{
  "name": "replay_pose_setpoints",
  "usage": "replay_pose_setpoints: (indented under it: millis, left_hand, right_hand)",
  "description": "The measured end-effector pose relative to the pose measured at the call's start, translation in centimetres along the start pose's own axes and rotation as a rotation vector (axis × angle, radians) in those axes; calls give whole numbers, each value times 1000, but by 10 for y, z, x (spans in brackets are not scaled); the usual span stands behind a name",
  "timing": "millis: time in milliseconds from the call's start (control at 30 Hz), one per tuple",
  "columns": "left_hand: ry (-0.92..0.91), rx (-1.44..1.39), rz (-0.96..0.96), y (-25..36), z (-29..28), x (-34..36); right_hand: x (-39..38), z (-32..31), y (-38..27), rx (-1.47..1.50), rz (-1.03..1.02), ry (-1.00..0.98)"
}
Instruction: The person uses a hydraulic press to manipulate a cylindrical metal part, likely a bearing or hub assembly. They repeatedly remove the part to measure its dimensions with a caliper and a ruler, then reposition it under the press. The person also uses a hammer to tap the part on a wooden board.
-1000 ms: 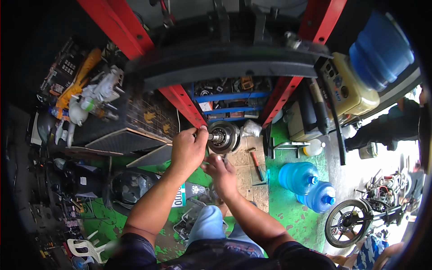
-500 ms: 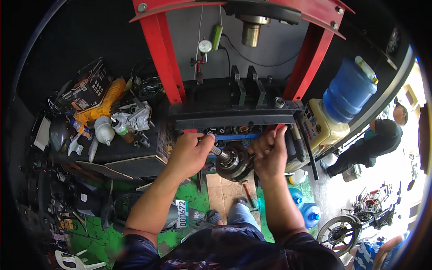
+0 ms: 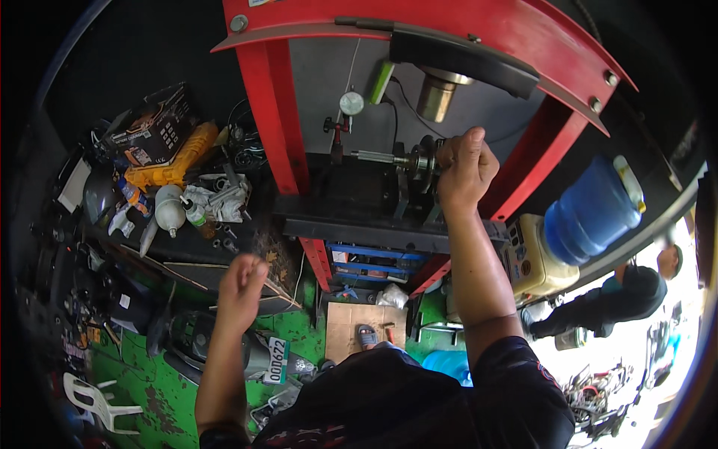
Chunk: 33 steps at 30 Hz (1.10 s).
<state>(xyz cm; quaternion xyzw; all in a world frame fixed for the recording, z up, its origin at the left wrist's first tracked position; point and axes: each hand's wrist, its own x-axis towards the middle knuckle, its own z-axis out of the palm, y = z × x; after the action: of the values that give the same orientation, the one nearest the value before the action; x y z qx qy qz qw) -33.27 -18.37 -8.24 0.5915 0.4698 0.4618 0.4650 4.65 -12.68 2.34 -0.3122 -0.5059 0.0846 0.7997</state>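
Note:
A motorcycle crankshaft (image 3: 424,162) lies sideways over the upright metal brackets (image 3: 402,196) on the dark press bed, its splined shaft pointing left. My right hand (image 3: 465,170) is closed around its right end, thumb up; the fingers hide that end. Just left of the splined tip stands a dial gauge (image 3: 351,103) on a small red and black holder. My left hand (image 3: 243,288) hangs apart from the crankshaft, below and left of the bed, its fingers curled with nothing visible in them.
A red press frame (image 3: 267,112) surrounds the bed, with a metal ram (image 3: 437,97) hanging above the crankshaft. On the left, a cluttered bench holds a box (image 3: 149,135) and an orange tool (image 3: 168,172). A blue water jug (image 3: 591,213) stands right, near a person (image 3: 632,295).
The crankshaft has gone from between my hands, in front of the press, up onto the bed brackets. My left hand has let go and moved down left; the view has shifted.

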Motion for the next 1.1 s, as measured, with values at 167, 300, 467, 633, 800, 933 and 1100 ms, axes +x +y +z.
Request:
replay_pose_setpoints:
  millis: [167,300,467,633,800,933,1100]
  left_hand:
    - [256,519,-207,-95,-47,-66]
    - [318,796,-292,-170,-55,-134]
    - [214,867,-463,-216,-42,-177]
    - [149,897,-546,-249,-39,-196]
    - [121,853,-699,-271,-58,-200]
    - [148,818,-792,-281,-72,-202]
    - [120,737,-951,-340,-102,-232]
  right_hand:
    - [13,-11,59,-50,-12,-44]
    - [9,-12,73,-78,-13,-58]
    - [10,-8,82,-154,-21,0]
    - [2,-11,99,-184,-11,-17]
    - [1,-20,98,-211,80,-134]
    - [15,-43,79,-56,117,-393]
    - [3,-38,59,-456,-160,-297]
